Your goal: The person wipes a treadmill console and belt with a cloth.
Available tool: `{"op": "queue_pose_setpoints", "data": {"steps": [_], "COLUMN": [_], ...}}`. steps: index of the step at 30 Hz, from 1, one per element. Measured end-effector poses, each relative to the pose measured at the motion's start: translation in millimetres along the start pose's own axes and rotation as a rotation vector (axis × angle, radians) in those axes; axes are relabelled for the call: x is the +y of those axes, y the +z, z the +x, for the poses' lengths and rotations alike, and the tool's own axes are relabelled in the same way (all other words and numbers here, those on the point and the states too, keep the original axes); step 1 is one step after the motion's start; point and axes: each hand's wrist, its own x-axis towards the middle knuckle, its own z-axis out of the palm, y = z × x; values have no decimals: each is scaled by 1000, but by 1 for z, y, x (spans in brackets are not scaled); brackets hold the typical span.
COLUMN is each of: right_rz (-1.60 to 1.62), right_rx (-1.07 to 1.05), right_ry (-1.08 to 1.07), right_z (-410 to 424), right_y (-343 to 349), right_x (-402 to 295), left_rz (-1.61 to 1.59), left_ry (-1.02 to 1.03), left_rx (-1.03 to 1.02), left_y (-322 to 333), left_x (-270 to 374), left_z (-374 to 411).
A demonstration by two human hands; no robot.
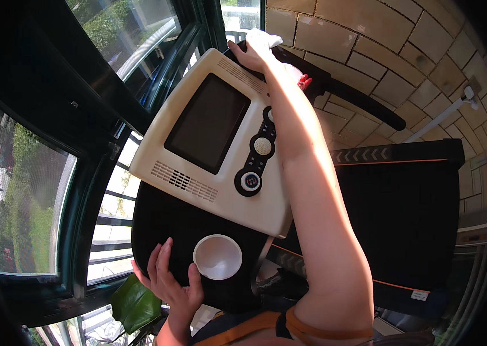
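Observation:
A cream-coloured console device (226, 190) with a dark screen (207, 123) and a column of round controls (263, 146) lies slantwise on a black tabletop (161, 216). My right arm stretches along its right side. At its far edge, my right hand (252, 57) holds a white cloth or tissue (264, 39), bright in the sun; some of the grip is hard to see. Nearer to me stands a round white cup or bowl (218, 257), and no solid contents can be made out. My left hand (172, 274) is beside it with fingers spread, its thumb by the rim.
Dark-framed windows (101, 86) stand at the left. A green leaf (136, 304) shows below my left hand. To the right lies a treadmill (399, 216) with a black handle bar (366, 101) beyond it. A stone-tiled wall (369, 34) rises behind. A red clip-like object (304, 81) shows beside my right forearm.

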Motion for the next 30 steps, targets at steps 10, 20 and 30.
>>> {"op": "queue_pose_setpoints", "data": {"steps": [10, 20, 30], "right_rz": [10, -410, -298], "right_rx": [-153, -39, -26], "right_ry": [-118, -120, -423], "right_z": [-102, -115, -141], "right_y": [-10, -18, -18], "right_x": [-12, 6, 40], "left_rz": [-11, -18, 10], "left_ry": [-9, -46, -100], "left_rx": [100, 185, 160], "left_y": [2, 12, 12], "left_x": [5, 4, 6], "left_z": [1, -1, -3]}}
